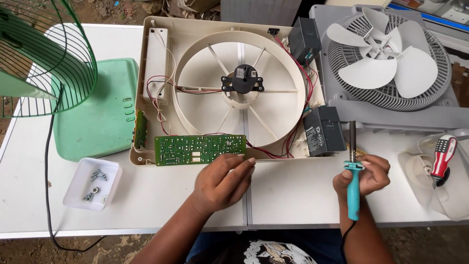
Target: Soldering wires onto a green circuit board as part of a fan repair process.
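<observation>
steadying the green circuit board at the desk's middle near edge, left hand rests fingertips on it, grasping nothing; right hand closed around upright teal soldering iron, tip clear.

The green fan guard is cut off at the left edge, and the tray's screws are too small to tell apart.

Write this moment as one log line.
left hand: touching green circuit board | right hand: holding teal soldering iron, tip up | fan housing: open
</observation>
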